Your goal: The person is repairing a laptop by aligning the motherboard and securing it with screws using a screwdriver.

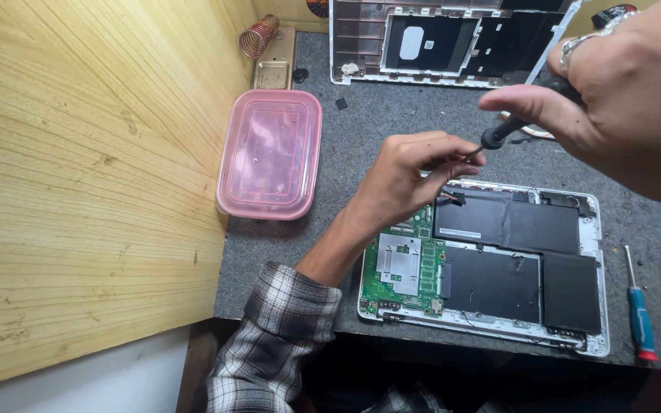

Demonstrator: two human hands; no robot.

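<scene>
1. The right hand [629,99] was raised near the camera at the upper right, fingers curled tight around the black handle of a screwdriver [510,130]; a ring showed on one finger.
2. The screwdriver slanted down and to the left, its thin shaft ending at the fingertips of the left hand [411,180].
3. The left hand hovered over the top left corner of the opened laptop [594,229], thumb and fingers pinched narrowly at the screwdriver's tip. Whether something small sat between them could not be told.
4. The left arm came up from the bottom edge in a plaid sleeve [277,336].
5. The laptop lay back-side up on the grey mat [361,130], cover off. A green circuit board [403,268] filled its left part, and flat black battery cells [510,252] filled the middle and right.
6. The removed white cover [453,42] lay at the far edge of the mat, inner side up, well apart from the laptop.
7. A pink plastic box [269,153] with its lid on sat on the mat's left side, near the left hand; tiny specks that could be screws showed through it.
8. A second screwdriver [640,313] with a blue and red handle lay on the mat just beside the laptop's right edge.
9. A coiled wire stand [258,37] stood beyond the pink box, against the wooden wall [78,191].
</scene>
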